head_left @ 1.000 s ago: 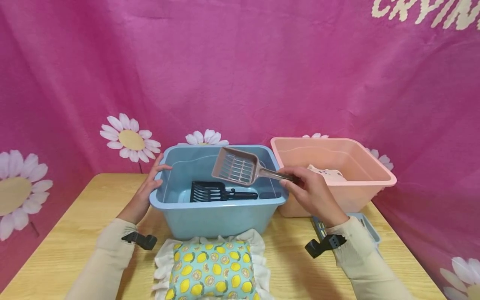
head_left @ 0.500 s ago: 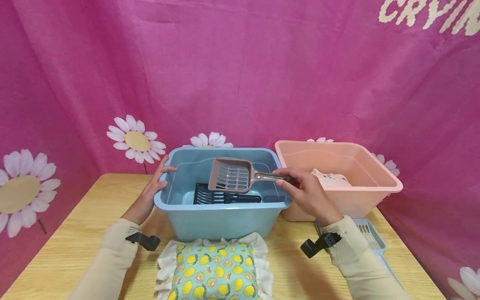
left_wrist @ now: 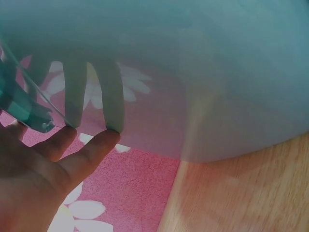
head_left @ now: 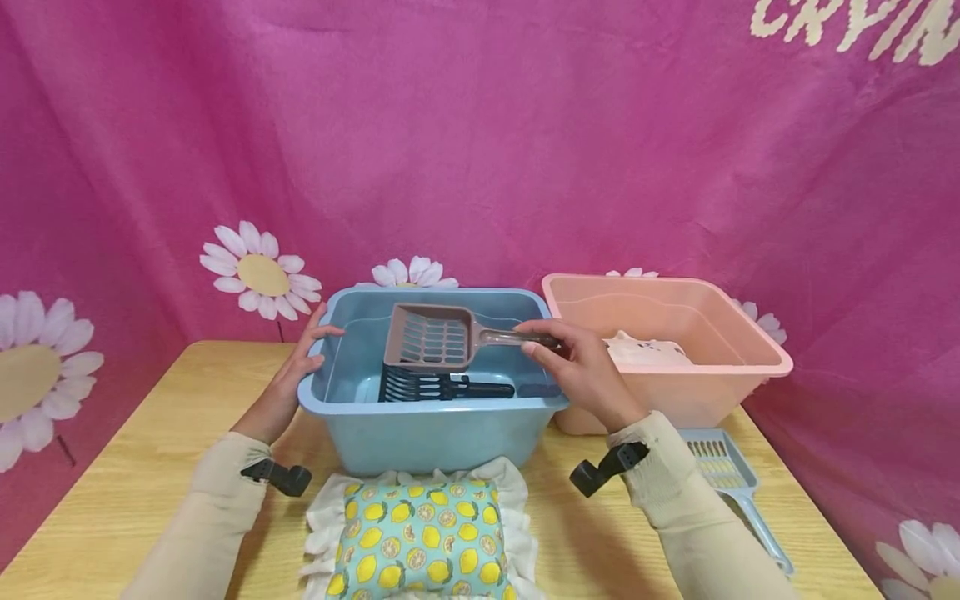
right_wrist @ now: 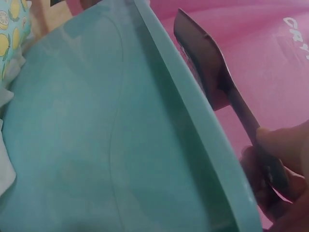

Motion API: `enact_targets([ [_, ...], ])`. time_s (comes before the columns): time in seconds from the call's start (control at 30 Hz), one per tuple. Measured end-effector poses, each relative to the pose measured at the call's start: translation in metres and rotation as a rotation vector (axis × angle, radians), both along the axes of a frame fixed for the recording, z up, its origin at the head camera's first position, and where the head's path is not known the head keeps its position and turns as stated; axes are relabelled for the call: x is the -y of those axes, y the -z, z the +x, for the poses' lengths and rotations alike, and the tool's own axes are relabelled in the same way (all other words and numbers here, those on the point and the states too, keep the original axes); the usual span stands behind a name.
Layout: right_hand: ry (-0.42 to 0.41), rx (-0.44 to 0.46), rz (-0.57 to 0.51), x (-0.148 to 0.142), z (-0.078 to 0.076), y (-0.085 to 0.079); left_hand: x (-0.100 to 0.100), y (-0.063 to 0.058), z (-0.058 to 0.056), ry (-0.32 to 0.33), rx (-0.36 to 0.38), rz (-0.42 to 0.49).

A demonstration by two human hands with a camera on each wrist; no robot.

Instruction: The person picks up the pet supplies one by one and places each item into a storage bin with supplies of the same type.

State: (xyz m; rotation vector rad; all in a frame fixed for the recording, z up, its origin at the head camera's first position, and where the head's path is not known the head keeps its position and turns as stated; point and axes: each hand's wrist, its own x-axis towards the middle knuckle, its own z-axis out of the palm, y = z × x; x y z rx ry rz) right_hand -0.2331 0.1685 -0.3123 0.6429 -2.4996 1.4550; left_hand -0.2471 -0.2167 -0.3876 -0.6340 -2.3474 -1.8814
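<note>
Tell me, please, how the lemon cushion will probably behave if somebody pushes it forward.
The cushion looks plump, with a ruffled frill, so it would probably squash softly. Lying flat on the table, it seems unlikely to roll. The blue tub stands just beyond it, so the frill may crumple there.
</note>
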Motion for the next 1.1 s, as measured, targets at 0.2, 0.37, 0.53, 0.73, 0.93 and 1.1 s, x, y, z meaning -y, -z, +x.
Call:
enact_targets([
  [0.2, 0.005, 0.010, -0.016, 0.008, -0.008, 0.000, 0.000, -0.001, -0.002, -0.002, -0.004, 0.000],
  [0.37, -0.006, -0.003, -0.033, 0.014, -0.013, 0.000, 0.001, -0.001, -0.002, 0.000, -0.014, 0.004],
  [0.53, -0.022, 0.009, -0.031, 0.017, -0.014, 0.000, 0.001, 0.000, -0.003, 0.006, -0.022, 0.006],
  [0.73, -0.009, 0.012, -0.014, 0.018, -0.015, 0.004, 0.001, 0.001, -0.003, 0.004, -0.023, 0.005],
  [0.93, 0.012, -0.014, -0.045, 0.020, -0.014, 0.008, 0.001, 0.000, -0.003, -0.007, -0.017, 0.000],
  [1.1, 0.020, -0.057, -0.043, 0.019, -0.012, 0.011, 0.000, 0.002, -0.004, -0.010, -0.012, -0.005],
])
